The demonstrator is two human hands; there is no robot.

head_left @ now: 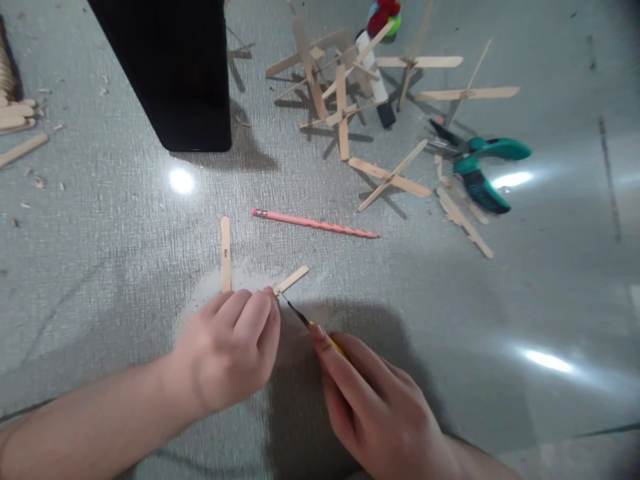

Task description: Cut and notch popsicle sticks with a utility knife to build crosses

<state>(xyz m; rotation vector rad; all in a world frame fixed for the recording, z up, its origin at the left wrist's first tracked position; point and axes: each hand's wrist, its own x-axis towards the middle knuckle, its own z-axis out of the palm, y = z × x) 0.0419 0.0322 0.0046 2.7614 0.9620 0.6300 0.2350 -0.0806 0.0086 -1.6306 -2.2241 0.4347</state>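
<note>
My left hand [227, 347] is closed on a wooden craft stick [294, 279], and only the stick's far end sticks out past the fingers. My right hand [377, 393] grips a thin tool with a yellow handle and a narrow dark shaft [299, 315]; its exact kind is unclear. The tool's tip meets the stick right beside my left fingertips. Just beyond my left knuckles lies another craft stick [226, 250] with a small slot cut in its middle. Pale dust [200, 300] is spread on the table around the left hand.
Farther out lies a pink pencil [320, 224]. Several crossed craft sticks [390, 179] stand or lie at the back, near a white marker [375, 77]. Teal-handled pliers [483, 167] rest by split sticks [465, 223]. A black slab [195, 87] fills the upper left; more sticks [23, 150] lie leftmost.
</note>
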